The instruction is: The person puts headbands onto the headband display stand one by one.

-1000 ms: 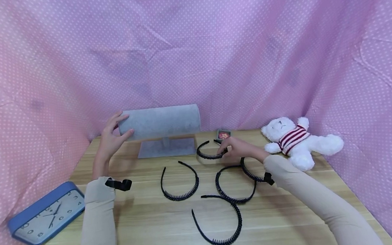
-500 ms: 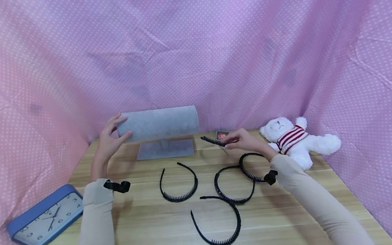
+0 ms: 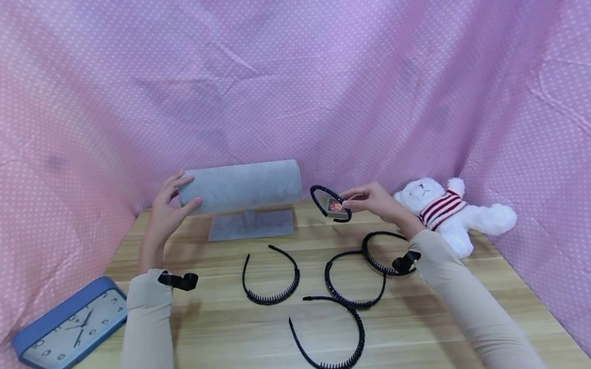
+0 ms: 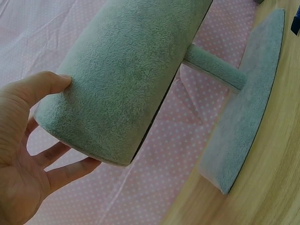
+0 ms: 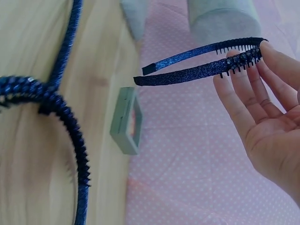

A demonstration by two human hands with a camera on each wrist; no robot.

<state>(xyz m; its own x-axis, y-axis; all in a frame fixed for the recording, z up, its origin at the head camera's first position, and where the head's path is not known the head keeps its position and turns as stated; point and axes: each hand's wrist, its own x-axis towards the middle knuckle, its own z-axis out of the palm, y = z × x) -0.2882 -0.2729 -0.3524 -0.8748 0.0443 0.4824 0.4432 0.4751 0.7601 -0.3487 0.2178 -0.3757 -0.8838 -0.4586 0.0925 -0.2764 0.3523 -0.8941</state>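
A grey velvet display stand (image 3: 244,186), a horizontal roll on a post and flat base, stands at the back of the table. My left hand (image 3: 165,208) grips the roll's left end; in the left wrist view the thumb lies on one side and the fingers curl round the end rim. Just right of the stand, my right hand (image 3: 376,201) pinches a black toothed headband (image 5: 234,60) in the air, its two tips pointing downward. On the table lie several more black headbands: one front-centre (image 3: 358,340), one left (image 3: 272,297), and two overlapping to the right, including this headband (image 3: 357,304).
A small framed picture box (image 5: 125,121) sits behind the raised headband. At the right lies a white teddy bear (image 3: 463,224) in a striped sweater. A blue clock (image 3: 71,326) leans at the left edge. Pink dotted cloth (image 3: 289,93) hangs close behind the table.
My right hand has lifted the headband off the table and turned it so that its tips point down. The left hand stays on the stand's end.
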